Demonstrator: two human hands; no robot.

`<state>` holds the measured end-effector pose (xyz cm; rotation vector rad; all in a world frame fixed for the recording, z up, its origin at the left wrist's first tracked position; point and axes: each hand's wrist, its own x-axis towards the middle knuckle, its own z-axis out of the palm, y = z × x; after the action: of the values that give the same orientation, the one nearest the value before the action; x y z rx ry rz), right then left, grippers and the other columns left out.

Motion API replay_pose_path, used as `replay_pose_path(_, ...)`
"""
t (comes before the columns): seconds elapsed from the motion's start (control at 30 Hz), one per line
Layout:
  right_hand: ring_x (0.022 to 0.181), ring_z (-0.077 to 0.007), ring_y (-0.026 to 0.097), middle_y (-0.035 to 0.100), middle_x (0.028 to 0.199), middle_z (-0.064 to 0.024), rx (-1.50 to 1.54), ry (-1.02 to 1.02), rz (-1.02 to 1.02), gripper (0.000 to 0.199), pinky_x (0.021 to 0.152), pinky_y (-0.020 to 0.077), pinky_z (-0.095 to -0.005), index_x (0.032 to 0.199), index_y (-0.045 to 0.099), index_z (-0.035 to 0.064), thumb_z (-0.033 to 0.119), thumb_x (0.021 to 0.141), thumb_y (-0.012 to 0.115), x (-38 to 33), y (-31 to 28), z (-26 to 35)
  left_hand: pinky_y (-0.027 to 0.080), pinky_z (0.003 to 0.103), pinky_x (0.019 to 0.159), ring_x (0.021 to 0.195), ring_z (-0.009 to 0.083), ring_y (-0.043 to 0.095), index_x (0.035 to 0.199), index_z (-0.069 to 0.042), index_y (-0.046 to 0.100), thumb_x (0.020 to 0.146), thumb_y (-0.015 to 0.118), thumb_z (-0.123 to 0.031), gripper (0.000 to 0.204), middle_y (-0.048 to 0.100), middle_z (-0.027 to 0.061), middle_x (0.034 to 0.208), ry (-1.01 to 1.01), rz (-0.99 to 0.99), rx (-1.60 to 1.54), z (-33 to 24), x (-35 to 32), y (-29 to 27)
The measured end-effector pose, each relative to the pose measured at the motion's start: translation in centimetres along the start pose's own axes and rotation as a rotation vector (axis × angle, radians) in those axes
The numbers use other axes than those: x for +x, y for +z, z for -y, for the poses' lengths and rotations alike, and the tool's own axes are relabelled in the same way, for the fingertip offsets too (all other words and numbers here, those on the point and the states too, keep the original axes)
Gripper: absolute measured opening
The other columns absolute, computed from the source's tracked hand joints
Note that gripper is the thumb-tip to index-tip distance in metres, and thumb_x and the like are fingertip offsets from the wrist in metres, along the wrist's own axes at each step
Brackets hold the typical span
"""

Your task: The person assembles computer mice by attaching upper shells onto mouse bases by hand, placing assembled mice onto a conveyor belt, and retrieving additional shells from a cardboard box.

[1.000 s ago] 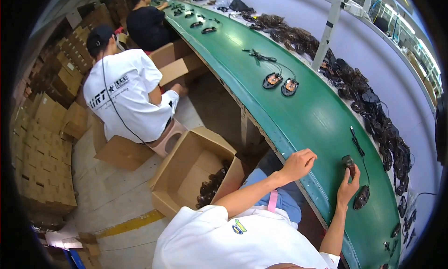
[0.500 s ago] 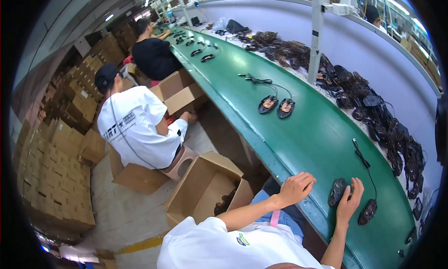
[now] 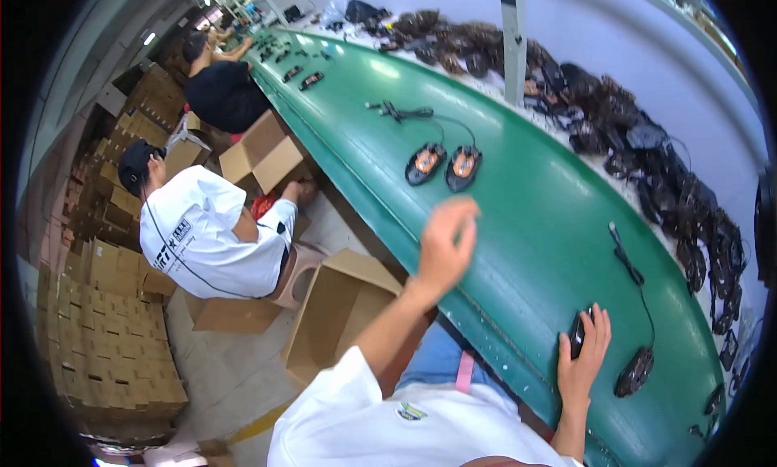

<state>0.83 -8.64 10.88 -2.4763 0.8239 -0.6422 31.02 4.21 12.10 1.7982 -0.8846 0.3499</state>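
My right hand [image 3: 584, 358] rests on a dark computer mouse [image 3: 577, 336] on the green conveyor belt, thumb on one side and fingers on the other. Close to that hand lies another dark mouse [image 3: 635, 373], joined to a bundled black cable. Over the belt's near edge reaches my left hand [image 3: 447, 247], slightly blurred, thumb apart from the fingers and nothing visible in it. Just beyond it sit two opened mice, one on the left [image 3: 425, 163] and one on the right [image 3: 463, 169], orange inside, with their cables bundled behind them.
A long heap of dark mouse parts [image 3: 639, 139] lines the belt's far side, beside a white post [image 3: 513, 46]. An open carton [image 3: 324, 337] stands left of my body. Two people sit along the belt's near side: a white shirt [image 3: 206, 232] and a black shirt [image 3: 227, 95].
My left hand has moved forward and left toward the two opened mice. My right hand has closed over the mouse it was beside. The view has shifted.
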Motion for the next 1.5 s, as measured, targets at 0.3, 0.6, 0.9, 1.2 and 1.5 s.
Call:
replay_pose_path(0.3, 0.146, -0.0382, 0.038, 0.045, 0.155, -0.014, -0.039, 0.034, 0.013, 0.046, 0.117, 0.0333, -0.0489, 0.132, 0.059, 0.0041, 0.002, 0.087, 0.066, 1.3, -0.1, -0.2, 0.046, 0.046, 0.1, 0.113, 0.0393, 0.057, 0.114, 0.001, 0.067, 0.091, 0.067, -0.018, 0.029, 0.063, 0.0188, 0.122, -0.117, 0.046, 0.406, 12.5, 7.7, 2.7)
replay_pose_path(0.6, 0.145, -0.0386, 0.038, 0.046, 0.155, -0.0142, -0.029, 0.03, 0.018, 0.046, 0.117, 0.0337, -0.0489, 0.131, 0.059, 0.0032, 0.001, 0.086, 0.066, 1.3, -0.3, -0.5, 0.041, 0.058, 0.105, 0.129, 0.0491, 0.047, 0.111, 0.005, 0.067, 0.094, 0.062, -0.024, 0.034, 0.054, 0.0276, 0.136, 0.135, 0.221, 0.667, 12.1, 10.2, 4.6)
replay_pose_path(0.9, 0.145, -0.0384, 0.039, 0.046, 0.155, -0.0148, 0.011, 0.029, 0.004, 0.048, 0.117, 0.0339, -0.0489, 0.132, 0.058, 0.0031, 0.001, 0.085, 0.067, 1.3, -0.2, -0.3, 0.036, 0.057, 0.113, 0.144, 0.0488, 0.034, 0.125, 0.006, 0.06, 0.096, 0.059, -0.025, 0.043, 0.048, 0.0309, 0.145, 0.06, 0.3, 0.698, 11.0, 7.9, 4.8)
replay_pose_path(1.2, 0.142, -0.0385, 0.043, 0.049, 0.152, -0.0152, 0.097, 0.025, -0.009, 0.051, 0.117, 0.0353, -0.0483, 0.132, 0.057, 0.0037, 0.001, 0.082, 0.069, 0.6, -0.6, -0.1, 0.052, 0.04, 0.097, 0.115, 0.0324, 0.064, 0.134, 0.005, 0.053, 0.095, 0.06, -0.011, 0.043, 0.063, 0.021, 0.128, -0.414, 0.405, -0.121, 1.9, 1.4, 2.3)
replay_pose_path(1.5, 0.139, -0.042, 0.047, 0.056, 0.143, -0.0172, 0.531, -0.101, -0.138, 0.056, 0.114, 0.0408, -0.0531, 0.126, 0.056, 0.0067, 0.006, 0.075, 0.079, 2.5, 0.1, 3.7, 0.052, 0.033, 0.095, 0.11, 0.0213, 0.066, 0.146, -0.002, 0.048, 0.091, 0.058, -0.001, 0.056, 0.064, 0.0141, 0.127, -0.985, 0.545, -1.217, -5.7, -7.7, 2.4)
